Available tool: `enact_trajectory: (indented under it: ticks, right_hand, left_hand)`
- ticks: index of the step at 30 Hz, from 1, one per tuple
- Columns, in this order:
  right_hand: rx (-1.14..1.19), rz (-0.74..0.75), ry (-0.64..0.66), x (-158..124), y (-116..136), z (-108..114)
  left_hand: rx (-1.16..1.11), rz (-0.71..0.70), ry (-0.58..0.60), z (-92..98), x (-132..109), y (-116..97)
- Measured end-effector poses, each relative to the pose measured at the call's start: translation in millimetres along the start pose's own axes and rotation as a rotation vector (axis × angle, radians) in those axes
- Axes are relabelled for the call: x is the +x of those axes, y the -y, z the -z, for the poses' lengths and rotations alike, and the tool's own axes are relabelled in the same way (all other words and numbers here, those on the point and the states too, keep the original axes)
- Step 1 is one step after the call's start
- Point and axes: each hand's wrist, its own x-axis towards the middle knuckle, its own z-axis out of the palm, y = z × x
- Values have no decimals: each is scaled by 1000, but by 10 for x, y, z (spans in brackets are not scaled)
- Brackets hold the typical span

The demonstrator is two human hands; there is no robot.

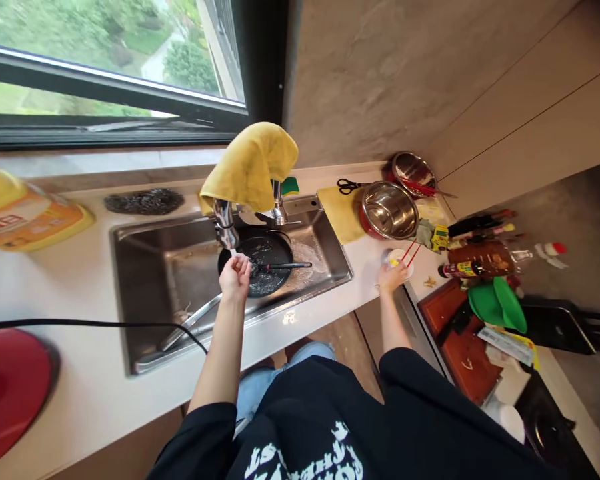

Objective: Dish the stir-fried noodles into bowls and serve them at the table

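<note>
My left hand [235, 277] is under the tap [226, 227], fingers curled closed; whether anything is inside them I cannot make out. Just below it lies a black pan [280, 252] in the steel sink, wet inside, its dark handle pointing right. A yellow cloth [253, 163] drapes over the tap. On the counter right of the sink, my right hand [391, 279] grips a small white bowl [407, 268]. Something yellow is in the bowl, and red chopsticks [413, 251] stick out of it.
Steel bowls [390, 210] and black scissors [349, 186] are at the back right. Bottles [463, 269], a cutting board [460, 333] and a green plastic piece [497, 303] are farther right. Left are a detergent bottle [27, 213], a steel scourer [144, 201] and a red round object [13, 393].
</note>
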Motion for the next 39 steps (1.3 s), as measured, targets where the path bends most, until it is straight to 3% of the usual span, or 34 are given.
enact_trajectory:
  ticks: [2,5,7,9,12,15,18,20,23,26,29,35,39]
  right_hand:
    - [-7,-186,-55,447,-186,116]
    - [-2,-241,46,868,-233,136]
    - [7,-242,122,958,-204,143]
    - [20,-226,177,873,-191,173]
    - [78,-134,267,372,-163,186]
    - [243,52,526,-476,81,32]
    - [685,167,1267,-1366,689,-270]
    - [729,160,1534,-1830,1191,-464]
    - [710,137,1543,-2231,1779,-645]
    - [676,155,1441,-2346,2005,-718]
    - [642,189,1383,-2361,2002,-766]
    - [624,249,1321,-2398,1874,-826]
    - [711,351,1322,-2311,1751,-777]
  left_hand:
    - [-16,18,-45,-39,-54,31]
    - [-8,55,-47,-90,-132,152]
    - [5,76,-27,-137,-190,268]
    - [31,94,17,-176,-255,390]
    - [84,129,108,-173,-340,542]
    - [138,163,165,-102,-367,613]
    - [132,181,212,-52,-299,545]
    - [36,165,254,-64,-191,408]
    - [-153,168,292,-145,41,130]
    - [-212,221,270,-228,272,-85]
    - [-225,253,237,-213,425,-166]
    - [-227,268,188,41,577,-275]
    - [-200,188,174,11,680,-373]
